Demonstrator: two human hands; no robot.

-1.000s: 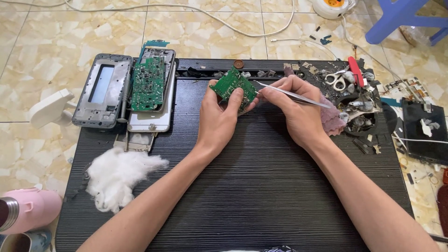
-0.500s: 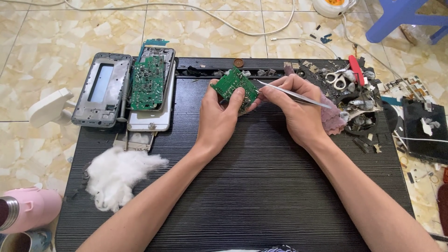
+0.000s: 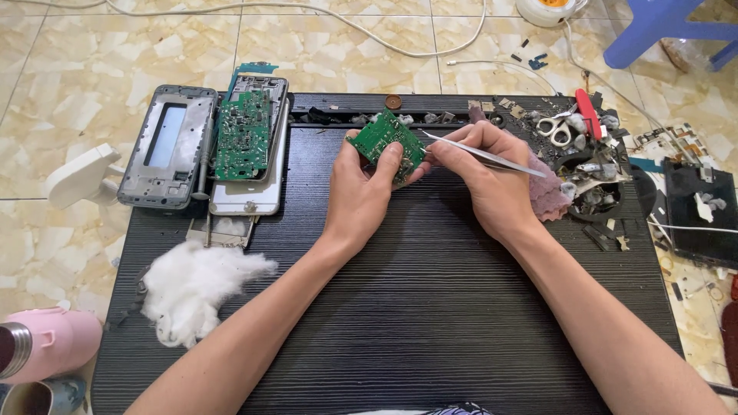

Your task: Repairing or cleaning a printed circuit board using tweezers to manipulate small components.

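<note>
My left hand [image 3: 367, 190] holds a small green circuit board [image 3: 387, 139] up above the far middle of the black work board [image 3: 430, 307], thumb across its face. In my right hand [image 3: 492, 180] sits a pair of metal tweezers [image 3: 480, 152], gripped like a pen, with a pink cloth [image 3: 547, 192] tucked under the palm. The tweezer tips touch the right edge of the small board. Both forearms rest over the black surface.
At the far left lie a grey phone frame [image 3: 167, 146], a larger green circuit board on a white phone body [image 3: 244, 138] and a wad of white cotton [image 3: 192, 284]. Scissors [image 3: 560, 131], a red tool and scrap parts crowd the far right. A pink flask [image 3: 46, 342] stands on the tiled floor.
Both hands and the small board stay almost in place; the tweezer tips have shifted only slightly against the board's edge.
</note>
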